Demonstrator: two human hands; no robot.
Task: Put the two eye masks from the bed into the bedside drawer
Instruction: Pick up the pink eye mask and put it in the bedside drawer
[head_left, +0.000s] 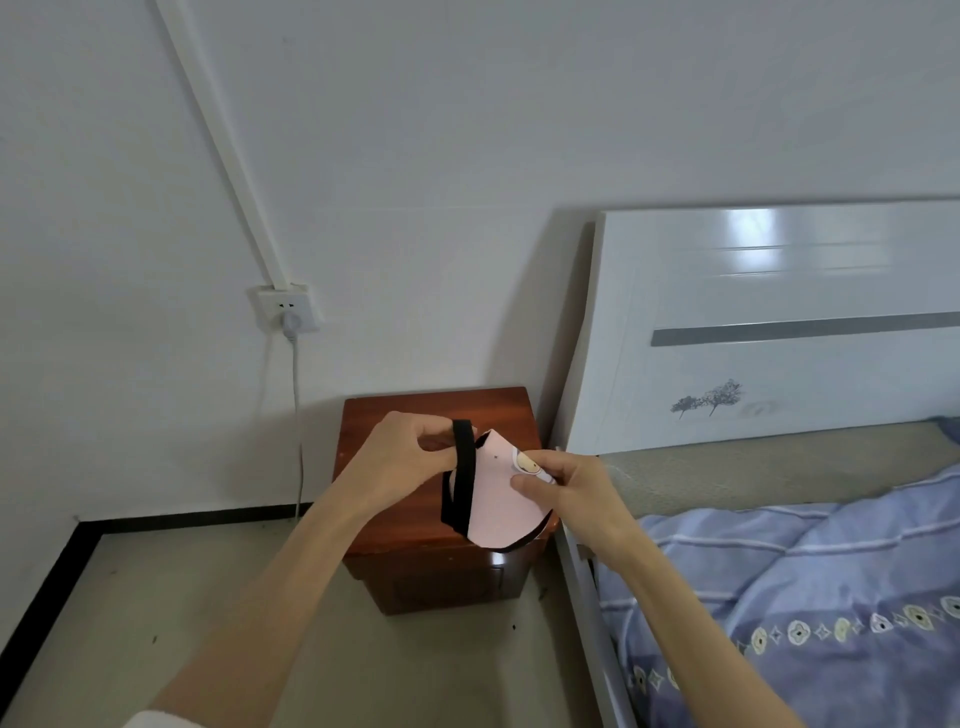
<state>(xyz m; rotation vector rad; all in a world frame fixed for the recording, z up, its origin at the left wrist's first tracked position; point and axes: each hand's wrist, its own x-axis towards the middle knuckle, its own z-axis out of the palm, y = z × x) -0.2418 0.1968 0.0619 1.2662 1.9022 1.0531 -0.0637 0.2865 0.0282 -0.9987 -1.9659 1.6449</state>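
Observation:
A pink eye mask (496, 499) with a small cartoon print and a black strap (460, 478) hangs in the air above the brown wooden bedside cabinet (415, 551). My left hand (400, 457) pinches the strap's top loop. My right hand (569, 486) grips the mask's right edge by the print. The cabinet's drawer front (441, 584) below is shut. Only this one mask shows; I see no second one on the bed.
The bed with a blue quilt (810, 587) and white headboard (753, 322) stands right of the cabinet. A wall socket (288, 309) with a white cable hangs to the left. Bare floor (156, 613) lies in front.

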